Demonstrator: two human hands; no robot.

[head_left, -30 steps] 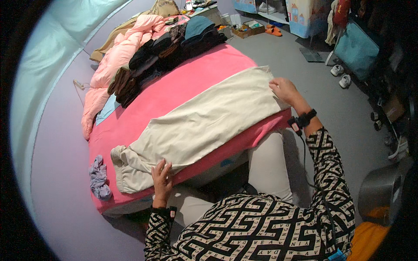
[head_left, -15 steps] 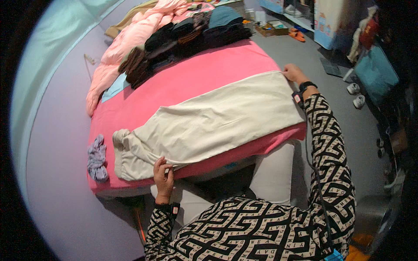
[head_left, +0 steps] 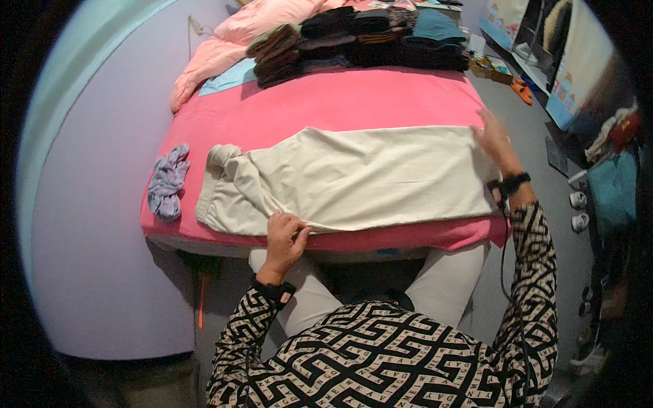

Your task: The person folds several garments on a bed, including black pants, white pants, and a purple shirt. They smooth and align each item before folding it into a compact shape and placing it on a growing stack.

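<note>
A pair of cream trousers (head_left: 381,173), folded lengthwise, lies across the near part of the pink bed. Its gathered waistband is at the left, bunched at the far corner, and the legs run to the right. My left hand (head_left: 286,238) is closed on the near edge of the trousers, close to the waist end. Over the far right corner of the leg ends is my right hand (head_left: 496,139), smeared by motion, so its grip does not show. Creases fan out in the cloth beside my left hand.
A crumpled lilac-grey cloth (head_left: 168,182) lies at the bed's left edge. Stacks of folded dark clothes (head_left: 360,44) and a pink quilt (head_left: 231,41) occupy the far side of the pink bed (head_left: 381,98). Orange slippers (head_left: 522,91) and white shoes (head_left: 579,211) are on the floor at the right.
The view has turned, so the bed now sits straighter in front of me. My right hand, earlier closed at the trousers' far right corner, now blurs with movement there. My left hand stays at the near edge.
</note>
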